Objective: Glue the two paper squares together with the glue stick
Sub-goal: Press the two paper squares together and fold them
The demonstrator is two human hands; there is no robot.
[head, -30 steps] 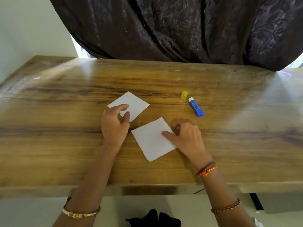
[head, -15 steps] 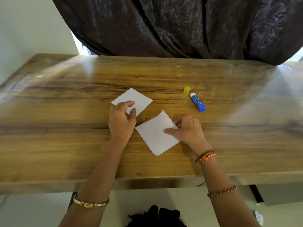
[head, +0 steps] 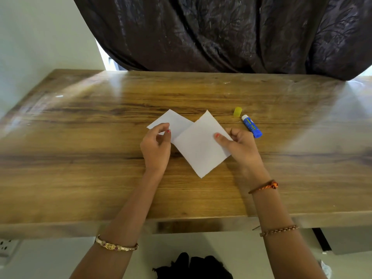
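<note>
Left hand (head: 156, 150) pinches far square (head: 175, 122), right hand (head: 240, 147) pinches near square (head: 198, 146); corners likely misalign when joined, glue stick (head: 251, 126) uncapped, drying

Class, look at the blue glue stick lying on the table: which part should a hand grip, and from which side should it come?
Grip the blue barrel of the glue stick across its middle, coming from above with the right hand, which is nearest. It lies flat and uncapped, white tip toward the yellow cap, so fingers should likely stay off that end. The right hand would first have to release the paper square it pinches.
</note>
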